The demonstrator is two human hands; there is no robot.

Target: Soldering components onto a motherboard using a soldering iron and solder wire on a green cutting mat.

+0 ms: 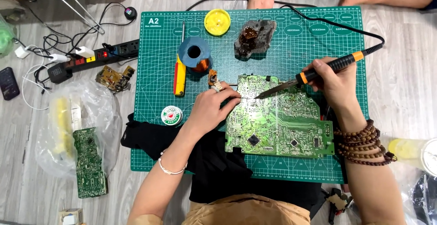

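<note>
Green mat (150,152) covers the floor; on it I pin the board (277,125) with my left hand (211,109), fingers pinching thin solder, while my right hand (334,81) grips the iron (314,74), tip touching the board's upper edge. Soldering looks midway. At left, a bag (107,106) holds another board (89,161)

Lying around the green cutting mat (154,129): a yellow-handled screwdriver (180,75), blue wire spool (195,54), yellow round tin (217,22), black power strip (93,58), spare narrow circuit board (89,162).
</note>
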